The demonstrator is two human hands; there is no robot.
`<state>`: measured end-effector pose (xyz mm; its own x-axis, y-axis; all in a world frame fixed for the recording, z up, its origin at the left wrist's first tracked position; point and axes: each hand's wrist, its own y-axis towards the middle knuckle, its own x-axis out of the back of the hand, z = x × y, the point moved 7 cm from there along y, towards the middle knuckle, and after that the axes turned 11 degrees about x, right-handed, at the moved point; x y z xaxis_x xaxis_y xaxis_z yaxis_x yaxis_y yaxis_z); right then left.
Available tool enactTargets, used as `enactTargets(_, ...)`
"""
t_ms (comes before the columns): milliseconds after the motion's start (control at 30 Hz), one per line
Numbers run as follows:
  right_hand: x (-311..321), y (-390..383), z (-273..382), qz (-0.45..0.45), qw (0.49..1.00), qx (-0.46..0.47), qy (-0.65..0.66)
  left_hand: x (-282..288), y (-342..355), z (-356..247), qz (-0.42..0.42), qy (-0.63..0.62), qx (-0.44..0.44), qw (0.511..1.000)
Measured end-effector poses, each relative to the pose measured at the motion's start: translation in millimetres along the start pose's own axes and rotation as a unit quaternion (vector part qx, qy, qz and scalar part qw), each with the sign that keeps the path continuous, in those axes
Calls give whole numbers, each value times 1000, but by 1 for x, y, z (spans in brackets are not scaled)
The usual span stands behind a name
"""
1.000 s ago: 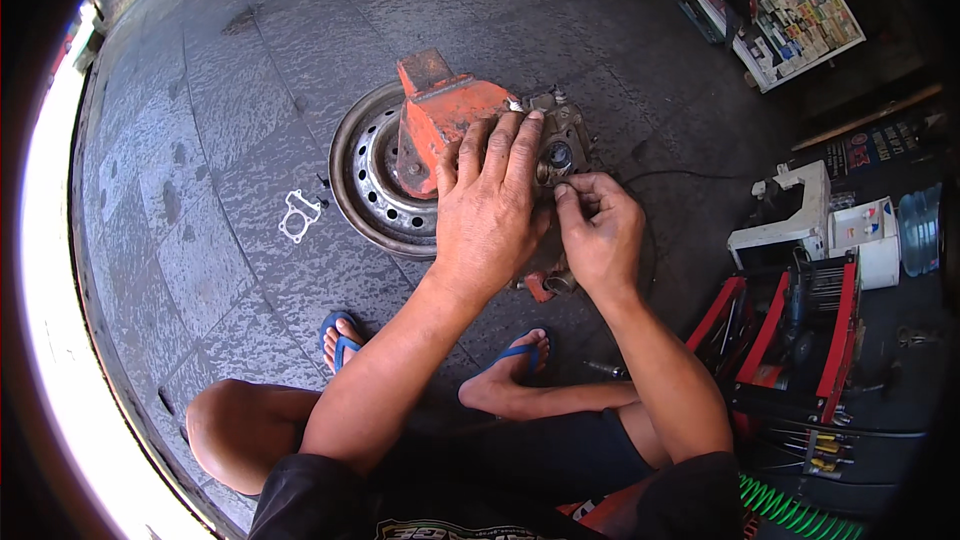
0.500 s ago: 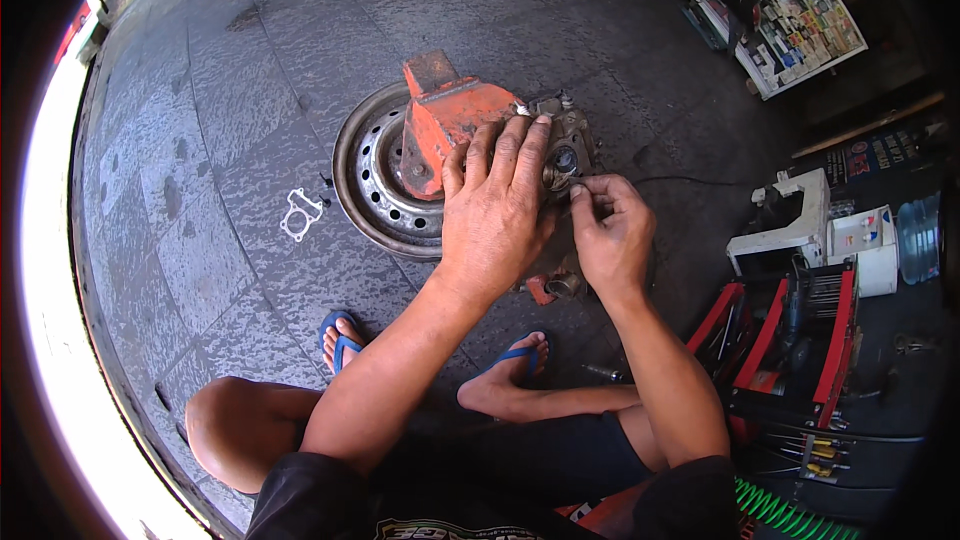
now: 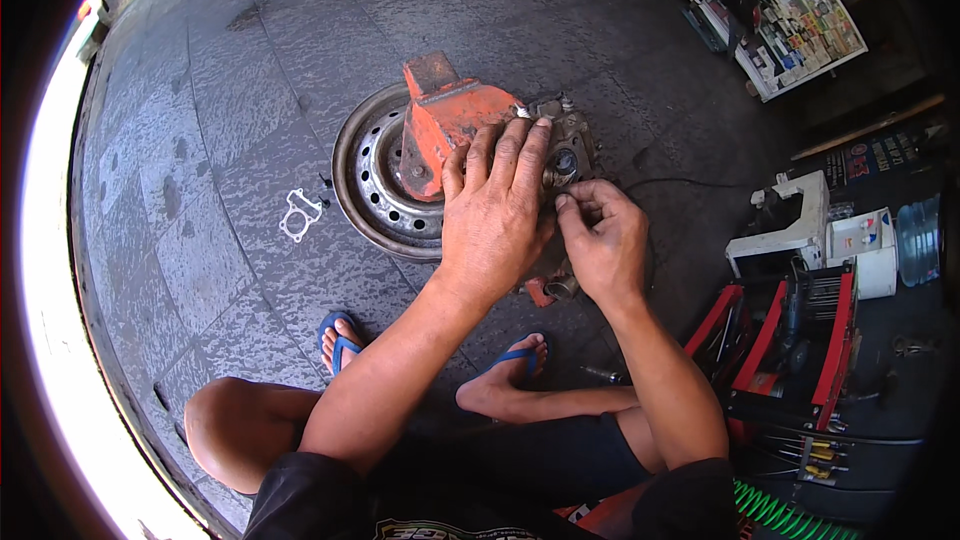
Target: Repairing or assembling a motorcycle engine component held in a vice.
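My left hand (image 3: pixel 495 200) lies palm-down with curved fingers gripping over the dirty metal engine part (image 3: pixel 570 130), beside an orange-red steel bracket (image 3: pixel 450 120). My right hand (image 3: pixel 605 230) is closed just below the part's round bore, thumb and index finger pinched on something small that I cannot make out. A steel wheel rim (image 3: pixel 365 200) stands under the bracket, partly hidden by my left hand. A thin silver gasket (image 3: pixel 310 198) lies on the floor to the left of the rim.
At the right are red-and-black tool trays (image 3: pixel 765 330), a white plastic housing (image 3: pixel 778 225), a blue water jug (image 3: pixel 918 245) and a coiled green hose (image 3: pixel 780 510). A sticker-covered board (image 3: pixel 800 20) stands at the back right. My sandalled feet (image 3: pixel 525 360) are below the work.
My right hand shifted right, then moved back left toward the part, staying pinched. My left hand and the assembly sit slightly right of where they were a second ago.
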<state>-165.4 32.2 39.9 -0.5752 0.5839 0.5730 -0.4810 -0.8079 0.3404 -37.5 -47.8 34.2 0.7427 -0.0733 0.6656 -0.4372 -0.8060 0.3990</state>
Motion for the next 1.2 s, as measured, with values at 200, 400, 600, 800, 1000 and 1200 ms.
enactTargets(200,1,-2,-7,-11,1000,13,-12,0,-1,1,-4,-2,0,1000)
enactTargets(400,10,5,-3,-32,995,70,-66,2,0,-1,-5,-11,2,1000)
enactTargets(600,9,9,8,-9,983,144,-111,2,-1,-1,-2,-10,0,1000)
enactTargets(800,8,9,13,15,968,200,-150,2,-1,-1,-2,0,1,1000)
enactTargets(1000,8,11,11,24,972,191,-135,1,-1,0,-9,9,-1,1000)
enactTargets(1200,9,9,13,38,957,232,-171,1,-1,0,1,7,-2,1000)
